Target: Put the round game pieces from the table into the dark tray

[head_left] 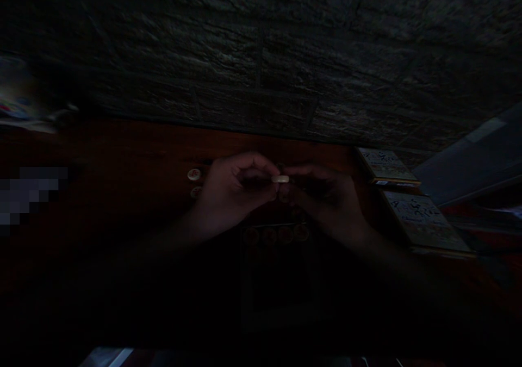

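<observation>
Left hand (232, 187): clamped by fingers on one xiangqi piece (280, 179)
Right hand (336, 201): also clamped by fingers, at its right end
Xiangqi piece: between both hands, edge-on, above desk (163, 144)

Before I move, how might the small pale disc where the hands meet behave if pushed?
The small pale disc is probably stiff: its edge shows no bend. It seems light, being so small between the left hand and right hand. Stood on edge, it might roll, if round like the upper loose piece at left.
</observation>
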{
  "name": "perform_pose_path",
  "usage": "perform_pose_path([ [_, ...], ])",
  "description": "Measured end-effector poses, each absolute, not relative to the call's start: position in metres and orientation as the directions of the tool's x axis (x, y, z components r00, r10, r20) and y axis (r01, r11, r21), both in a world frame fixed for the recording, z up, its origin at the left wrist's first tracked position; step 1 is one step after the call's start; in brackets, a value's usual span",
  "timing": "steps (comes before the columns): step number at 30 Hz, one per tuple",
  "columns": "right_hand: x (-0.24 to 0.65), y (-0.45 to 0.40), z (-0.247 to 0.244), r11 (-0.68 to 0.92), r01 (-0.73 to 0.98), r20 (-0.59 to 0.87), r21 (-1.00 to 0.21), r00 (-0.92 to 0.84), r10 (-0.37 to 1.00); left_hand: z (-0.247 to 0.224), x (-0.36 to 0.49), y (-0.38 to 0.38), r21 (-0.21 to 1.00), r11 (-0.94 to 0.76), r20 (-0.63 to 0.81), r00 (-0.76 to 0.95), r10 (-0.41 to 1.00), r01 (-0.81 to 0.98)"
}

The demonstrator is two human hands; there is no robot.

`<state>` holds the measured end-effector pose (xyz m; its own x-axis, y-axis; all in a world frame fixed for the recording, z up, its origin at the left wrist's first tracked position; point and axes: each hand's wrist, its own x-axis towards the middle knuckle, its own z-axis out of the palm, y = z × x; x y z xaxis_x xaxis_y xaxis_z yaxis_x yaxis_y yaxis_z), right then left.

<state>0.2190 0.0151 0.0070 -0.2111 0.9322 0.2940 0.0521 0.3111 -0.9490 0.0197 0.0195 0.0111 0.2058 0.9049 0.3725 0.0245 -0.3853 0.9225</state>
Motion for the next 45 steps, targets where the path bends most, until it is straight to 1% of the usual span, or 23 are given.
perform_pose_path([
  [4, 0.2192, 0.0157, 0.0053, 0.362, 0.036, 0.347, -0.932, -0.205, 0.915, 0.0112, 0.0192, 0.02, 0.918, -0.395, 0.377, 0.225, 0.899, 0.039],
  [7, 0.2197, 0.0152, 0.0044, 0.373, 0.057, 0.354, -0.926, -0.205, 0.912, 0.0097, 0.0185, 0.0205, 0.901, -0.423, 0.394, 0.226, 0.891, 0.095],
  [11, 0.2201, 0.0134, 0.0064, 0.429, 0.091, 0.404, -0.899, -0.208, 0.891, 0.0071, 0.0177, 0.0205, 0.868, -0.468, 0.425, 0.242, 0.872, 0.165],
  [16, 0.2195, 0.0118, 0.009, 0.473, 0.117, 0.443, -0.873, -0.212, 0.871, 0.0063, 0.0175, 0.0198, 0.846, -0.499, 0.452, 0.245, 0.857, 0.185],
  [18, 0.2193, 0.0119, 0.0083, 0.465, 0.109, 0.438, -0.878, -0.205, 0.875, 0.0065, 0.0177, 0.0198, 0.849, -0.5, 0.455, 0.246, 0.856, 0.17],
  [22, 0.2194, 0.0127, 0.0063, 0.387, 0.081, 0.366, -0.918, -0.199, 0.909, 0.0068, 0.0181, 0.0205, 0.878, -0.468, 0.436, 0.234, 0.869, 0.1],
  [24, 0.2195, 0.0132, 0.006, 0.388, 0.083, 0.365, -0.918, -0.207, 0.908, 0.0072, 0.0181, 0.0211, 0.883, -0.461, 0.433, 0.221, 0.874, 0.092],
  [29, 0.2194, 0.014, 0.0056, 0.439, 0.135, 0.412, -0.888, -0.191, 0.891, 0.0096, 0.0179, 0.0214, 0.869, -0.485, 0.454, 0.23, 0.861, 0.099],
  [33, 0.2197, 0.0138, 0.0052, 0.449, 0.126, 0.422, -0.885, -0.195, 0.886, 0.0115, 0.0188, 0.0201, 0.861, -0.493, 0.457, 0.232, 0.859, 0.128],
  [38, 0.2189, 0.013, 0.0056, 0.418, 0.104, 0.392, -0.903, -0.202, 0.898, 0.0128, 0.0198, 0.0182, 0.837, -0.513, 0.465, 0.247, 0.85, 0.192],
  [45, 0.2196, 0.0135, 0.0051, 0.405, 0.11, 0.376, -0.908, -0.217, 0.901, 0.0097, 0.0185, 0.0198, 0.829, -0.522, 0.478, 0.23, 0.848, 0.199],
])
